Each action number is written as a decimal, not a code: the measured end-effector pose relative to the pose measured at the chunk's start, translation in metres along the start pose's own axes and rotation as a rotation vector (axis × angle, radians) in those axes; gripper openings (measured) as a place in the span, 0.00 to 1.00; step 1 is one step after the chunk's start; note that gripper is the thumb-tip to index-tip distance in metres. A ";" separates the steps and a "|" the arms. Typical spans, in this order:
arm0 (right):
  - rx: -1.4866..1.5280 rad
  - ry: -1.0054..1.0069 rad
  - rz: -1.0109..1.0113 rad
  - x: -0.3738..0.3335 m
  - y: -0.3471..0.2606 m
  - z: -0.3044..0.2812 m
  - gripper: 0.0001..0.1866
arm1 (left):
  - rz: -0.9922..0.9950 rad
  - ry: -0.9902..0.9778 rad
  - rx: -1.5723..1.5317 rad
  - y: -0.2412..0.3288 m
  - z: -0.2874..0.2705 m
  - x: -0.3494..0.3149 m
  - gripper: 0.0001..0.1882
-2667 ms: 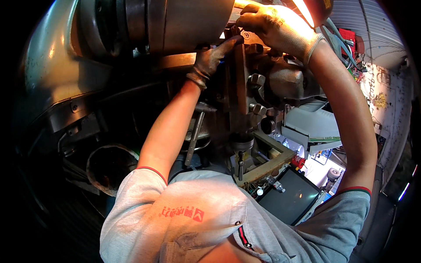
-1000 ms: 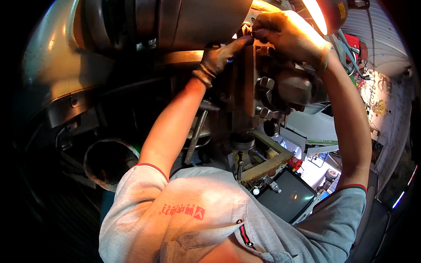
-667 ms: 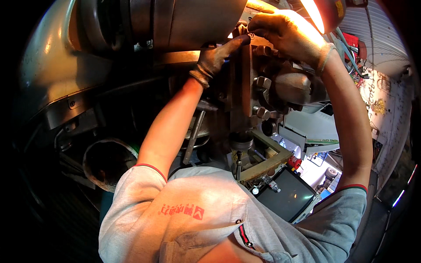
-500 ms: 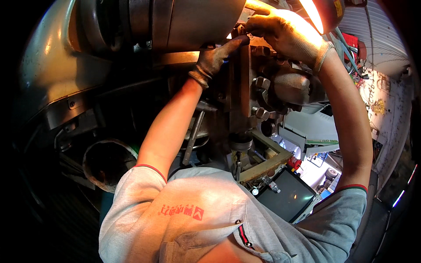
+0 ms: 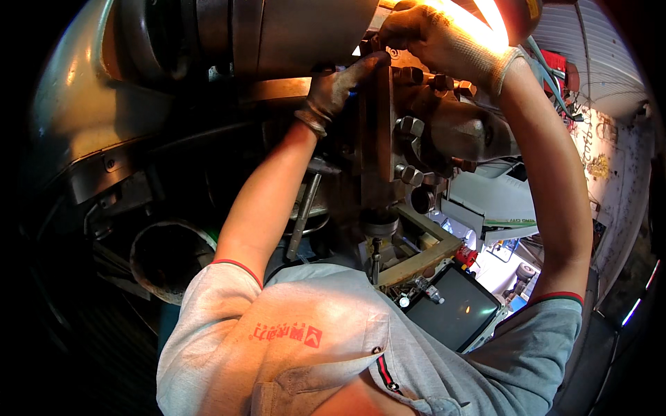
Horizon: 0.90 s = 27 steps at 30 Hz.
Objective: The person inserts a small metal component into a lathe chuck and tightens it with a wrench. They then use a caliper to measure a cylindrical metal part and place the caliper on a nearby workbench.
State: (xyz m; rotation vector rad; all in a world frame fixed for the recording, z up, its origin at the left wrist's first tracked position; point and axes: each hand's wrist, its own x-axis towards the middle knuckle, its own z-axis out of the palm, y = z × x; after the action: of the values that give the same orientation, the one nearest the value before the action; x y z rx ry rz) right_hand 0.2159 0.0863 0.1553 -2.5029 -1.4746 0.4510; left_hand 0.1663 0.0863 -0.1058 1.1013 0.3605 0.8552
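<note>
My left hand (image 5: 336,90), in a dark-stained work glove, reaches up beside a steel block with several large hex-headed bolts (image 5: 409,126). Its thumb or a finger stretches right to the block's upper edge, and a bit of blue shows beneath it; the other fingers are hidden. My right hand (image 5: 444,45), in a pale knitted glove, bends over the top of the block with curled fingers pressed together. What they hold is hidden. Just left of both hands is a large steel cylinder (image 5: 305,35), part of the machine.
A lit lamp (image 5: 512,21) hangs close to my right hand. Below the block are a metal bar handle (image 5: 304,218) and a square-edged frame (image 5: 423,260). A round open container (image 5: 170,256) stands at lower left. A dark flat panel (image 5: 454,308) lies at lower right, with a small bottle (image 5: 429,290).
My right hand has shifted slightly left and its fingers have curled in more over the block's top. My left hand has stayed nearly in place.
</note>
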 end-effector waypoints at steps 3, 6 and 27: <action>0.017 0.031 -0.014 0.019 0.022 0.006 0.50 | -0.151 0.026 -0.151 -0.016 0.000 0.002 0.17; 0.157 0.058 -0.058 0.020 0.032 0.010 0.50 | 0.108 -0.043 -0.180 -0.029 -0.001 0.002 0.16; -0.197 0.243 -0.170 0.010 0.023 0.021 0.40 | 0.122 0.053 -0.229 -0.018 0.000 0.004 0.13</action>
State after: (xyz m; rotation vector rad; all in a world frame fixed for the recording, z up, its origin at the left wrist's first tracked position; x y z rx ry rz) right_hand 0.2318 0.0846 0.1262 -2.4381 -1.6828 -0.0287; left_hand 0.1765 0.0863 -0.1210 0.8954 0.2342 1.0091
